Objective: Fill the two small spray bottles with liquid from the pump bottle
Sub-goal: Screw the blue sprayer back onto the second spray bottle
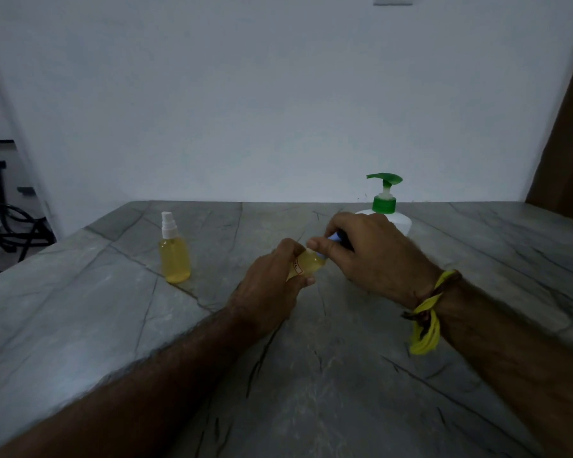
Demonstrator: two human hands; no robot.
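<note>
Mid frame, our left hand (272, 285) grips a small spray bottle (306, 264) of yellow liquid, tilted, while our right hand (368, 249) pinches its blue cap (334, 239). Left of that, a second spray bottle (174, 252) stands full on the grey surface (311, 375). Behind the hands, right of centre, stands the white pump bottle (399, 221).

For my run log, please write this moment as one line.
left hand: grips second spray bottle | right hand: pinches its blue cap | first spray bottle: capped, on counter | pump bottle: behind
</note>
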